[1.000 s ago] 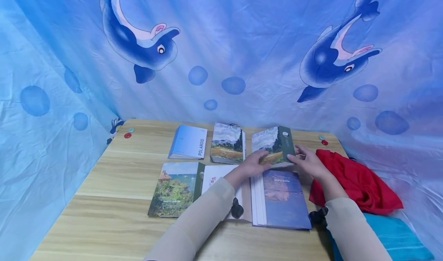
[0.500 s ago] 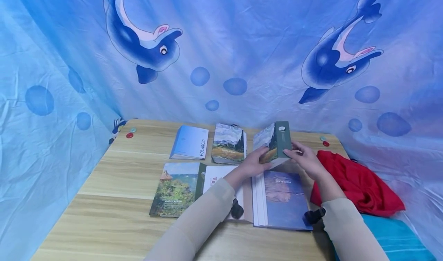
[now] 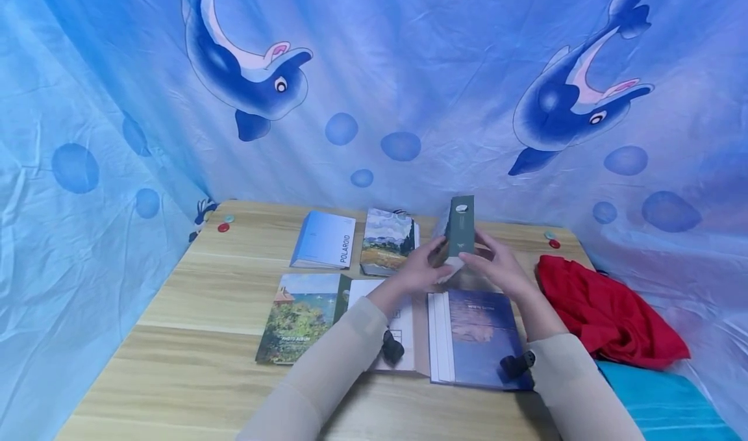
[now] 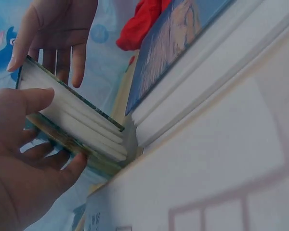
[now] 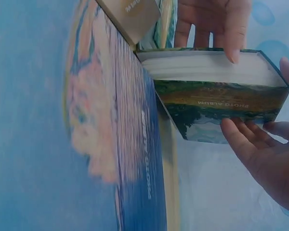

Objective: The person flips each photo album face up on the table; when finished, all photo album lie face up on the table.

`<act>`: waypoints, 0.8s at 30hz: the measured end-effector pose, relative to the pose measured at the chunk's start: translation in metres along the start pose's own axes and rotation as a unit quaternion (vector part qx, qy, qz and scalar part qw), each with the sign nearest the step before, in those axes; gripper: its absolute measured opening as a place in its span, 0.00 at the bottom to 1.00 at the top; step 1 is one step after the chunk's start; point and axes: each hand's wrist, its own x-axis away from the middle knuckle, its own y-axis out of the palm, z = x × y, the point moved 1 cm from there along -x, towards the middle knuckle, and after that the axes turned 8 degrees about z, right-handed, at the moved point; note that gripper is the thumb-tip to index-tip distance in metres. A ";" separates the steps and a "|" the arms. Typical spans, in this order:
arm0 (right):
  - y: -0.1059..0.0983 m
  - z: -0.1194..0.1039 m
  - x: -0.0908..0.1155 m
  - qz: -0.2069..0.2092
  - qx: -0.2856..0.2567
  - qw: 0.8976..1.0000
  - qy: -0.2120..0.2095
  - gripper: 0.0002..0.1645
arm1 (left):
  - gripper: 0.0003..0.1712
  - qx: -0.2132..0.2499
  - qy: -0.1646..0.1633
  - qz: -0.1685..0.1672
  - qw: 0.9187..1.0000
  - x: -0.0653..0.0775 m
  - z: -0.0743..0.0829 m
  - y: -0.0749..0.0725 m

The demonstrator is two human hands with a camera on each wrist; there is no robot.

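Both hands hold a thick photo album (image 3: 462,226) with a dark green spine and a painted landscape cover. It stands on edge near the back of the table, its spine turned toward me. My left hand (image 3: 416,267) grips it from the left; in the left wrist view the thumb lies on the white page edges and the fingers are under a cover. On the other side, my right hand (image 3: 499,265) has its thumb at the spine and its fingers on the cover, as the right wrist view shows. Below lies a purple-blue photo album (image 3: 485,337).
A blue Polaroid album (image 3: 323,239) and a matching landscape album (image 3: 388,241) lie at the back. In front are a garden-painting album (image 3: 300,314) and a white book (image 3: 403,347) under my left forearm. Red cloth (image 3: 610,314) and teal cloth (image 3: 666,402) lie right.
The held album has swung from lying nearly flat to standing on edge, its spine turning toward me. Both hands have turned with it, the right hand moving left.
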 end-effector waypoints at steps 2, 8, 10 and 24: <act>0.005 0.000 -0.002 -0.002 0.000 1.000 -0.013 0.45 | 0.45 0.013 -0.002 0.006 1.000 -0.001 -0.001 -0.003; 0.020 0.001 -0.009 -0.011 -0.022 0.999 -0.029 0.44 | 0.50 0.055 -0.003 0.026 0.998 -0.001 -0.003 -0.013; 0.024 0.002 -0.011 -0.010 -0.031 0.999 -0.024 0.43 | 0.51 0.054 0.001 0.028 0.998 0.000 -0.003 -0.017; 0.042 0.015 -0.022 -0.065 -0.024 0.998 -0.002 0.41 | 0.50 0.031 0.033 0.028 0.999 -0.001 -0.001 -0.041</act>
